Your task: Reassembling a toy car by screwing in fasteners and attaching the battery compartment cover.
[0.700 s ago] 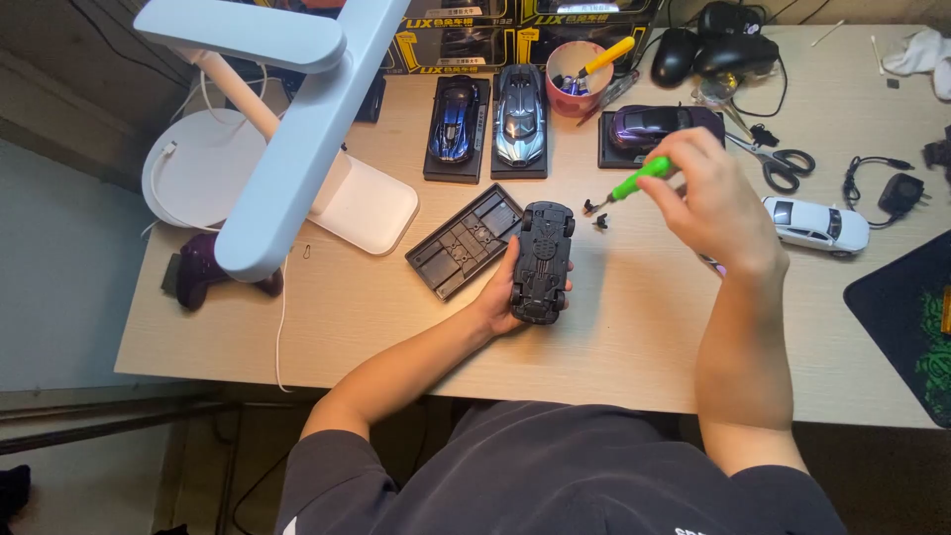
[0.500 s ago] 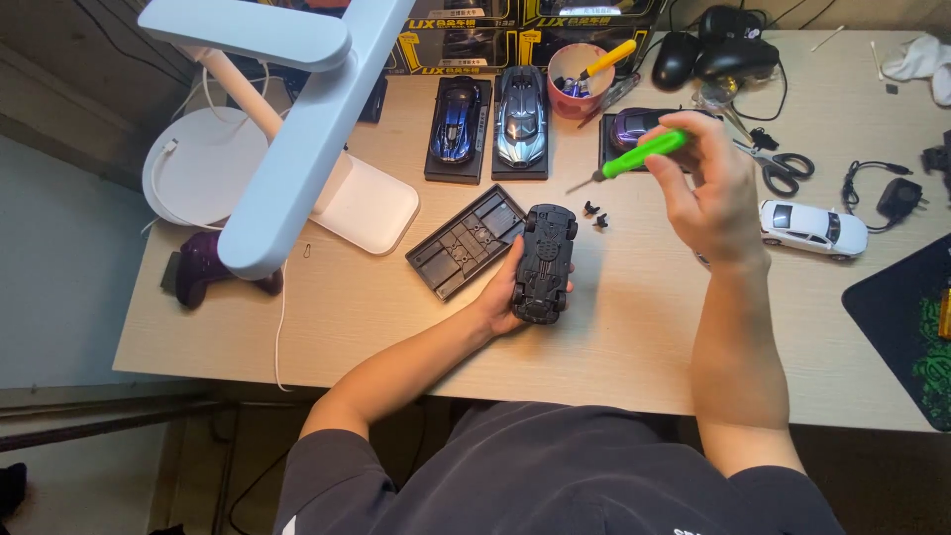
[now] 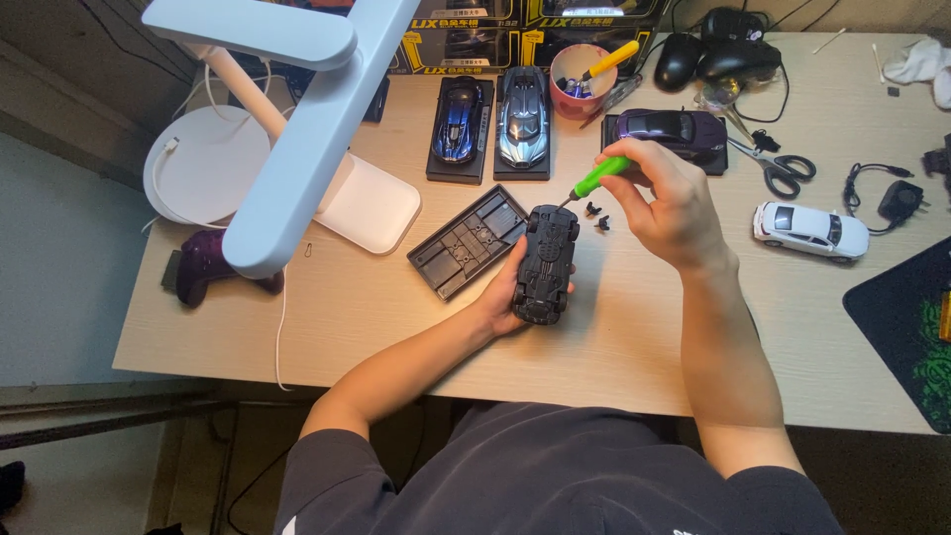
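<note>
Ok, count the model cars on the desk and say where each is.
5. Black car, upside down in the left hand; blue car and silver car on stands at the back; purple car behind the right hand; white car at right. Boxes behind may hide more.

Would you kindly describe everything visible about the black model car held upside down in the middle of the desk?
The black model car lies belly up, its dark plastic-looking underside with moulded ribs and recesses facing the camera. It points roughly away from the person, slightly tilted. The left hand cradles it from the left and below, just above the wooden desk. The tip of the green-handled screwdriver, held by the right hand, meets its far end.
</note>
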